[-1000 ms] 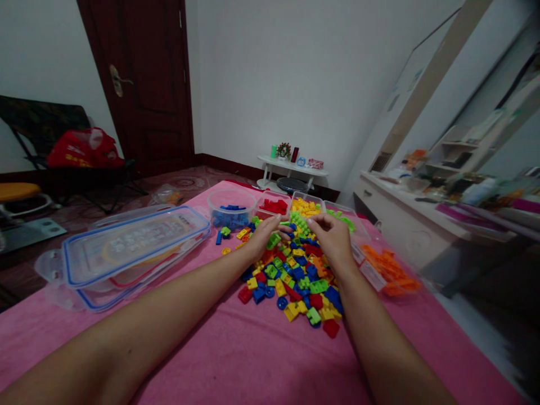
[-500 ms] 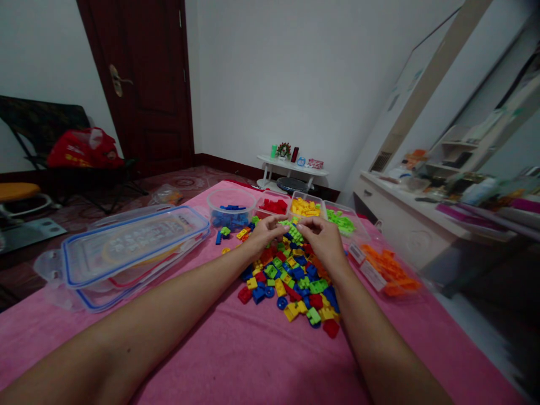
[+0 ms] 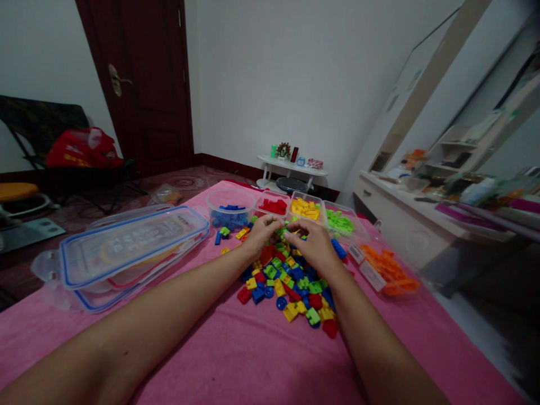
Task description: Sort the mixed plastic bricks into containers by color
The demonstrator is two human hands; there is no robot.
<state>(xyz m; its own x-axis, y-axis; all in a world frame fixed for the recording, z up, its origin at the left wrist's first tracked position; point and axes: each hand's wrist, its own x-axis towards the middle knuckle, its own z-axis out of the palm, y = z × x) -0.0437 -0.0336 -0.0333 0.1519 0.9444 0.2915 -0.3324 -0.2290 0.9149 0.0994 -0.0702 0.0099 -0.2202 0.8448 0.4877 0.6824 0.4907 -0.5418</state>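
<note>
In the head view, the only one, both forearms enter from the bottom edge, cut off there, and meet over a heap of mixed toy bricks on a pink cloth. The left hand has its fingers bent inward, thumb toward the fingertips; the right hand faces it, back toward the camera, fingers curled. Small green bricks show between the two sets of fingertips, but how many there are, and which hand grips them, cannot be told. The right hand's palm is hidden, and whether either hand is fully closed cannot be made out.

The hands and wrists cover the far part and the right edge of the heap; a long blue brick shows beyond the right wrist. Behind the hands stand a round clear tub with blue bricks, its wall clouding those inside, then boxes of red bricks, yellow bricks and light green bricks. Nearer on the right, a clear box holds orange bricks; the print on its white labels is too small to read.

At left, clear lids overlap, the top one largely covering those beneath. The clutter on the dresser is blurred, and the chair under the red bag is cut by the left edge.
</note>
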